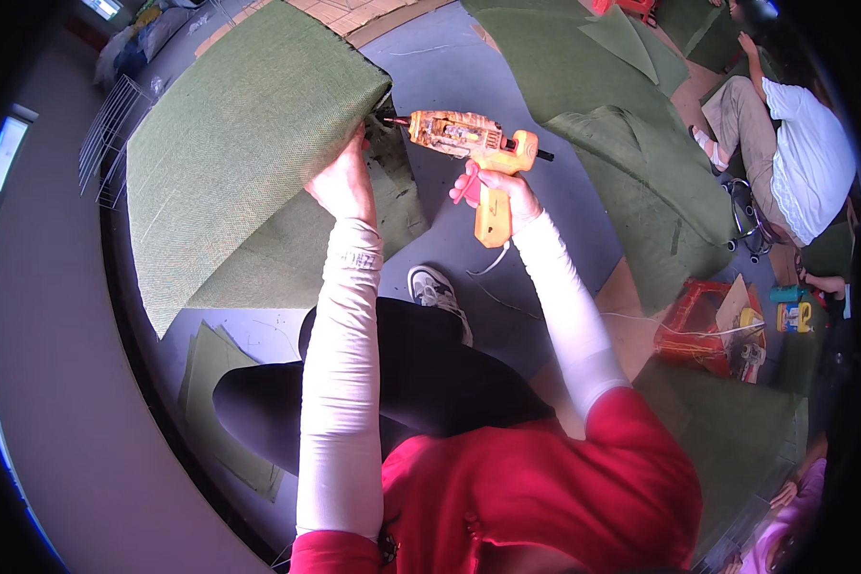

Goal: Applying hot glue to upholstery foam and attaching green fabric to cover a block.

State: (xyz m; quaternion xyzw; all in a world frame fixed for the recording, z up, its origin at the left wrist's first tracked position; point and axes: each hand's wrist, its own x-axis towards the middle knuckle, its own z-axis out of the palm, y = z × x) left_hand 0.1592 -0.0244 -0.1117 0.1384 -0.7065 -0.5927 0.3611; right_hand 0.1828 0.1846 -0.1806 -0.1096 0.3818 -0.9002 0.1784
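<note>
My right hand is wrapped round the handle of a yellow, glue-stained hot glue gun, its fingers at the red trigger. The gun's nozzle points left, close to the dark edge of a large green woven mat. My left hand grips that mat by its right edge and keeps it raised and bent; some fingers are hidden by the mat. Below it shows another part of green matting, with dark smears near the gun tip. A white cord hangs from the gun's handle.
More green sheets lie on the grey floor at right, and cut pieces lie at lower left. A red plastic crate stands at right, near a seated person in a white shirt. A wire rack leans at far left.
</note>
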